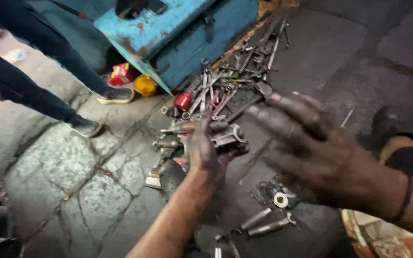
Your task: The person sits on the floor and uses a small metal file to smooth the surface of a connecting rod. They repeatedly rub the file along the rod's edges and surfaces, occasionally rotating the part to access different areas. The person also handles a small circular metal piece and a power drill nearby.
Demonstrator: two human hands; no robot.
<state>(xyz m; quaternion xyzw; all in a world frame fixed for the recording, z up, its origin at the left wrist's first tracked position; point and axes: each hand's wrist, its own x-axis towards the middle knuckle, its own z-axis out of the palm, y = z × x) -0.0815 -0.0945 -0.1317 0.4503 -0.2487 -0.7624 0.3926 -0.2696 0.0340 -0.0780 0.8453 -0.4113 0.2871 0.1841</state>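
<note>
My left hand (202, 152), dark with grease, reaches forward and grips a grey metal engine part (225, 136) lying among tools on the stone floor. My right hand (311, 143) hovers blurred above the floor to the right, fingers spread and holding nothing, pointing toward the pile of wrenches and spanners (235, 76). A small red can (183, 101) stands at the near edge of that pile. Bolts, a washer (280, 199) and short metal rods (264, 222) lie just below my right hand.
A battered blue metal toolbox (182, 33) stands open behind the tools. Another person's legs in dark trousers and shoes (87, 126) stand at the left. A yellow object (145, 85) and a red packet (122, 73) lie by the box.
</note>
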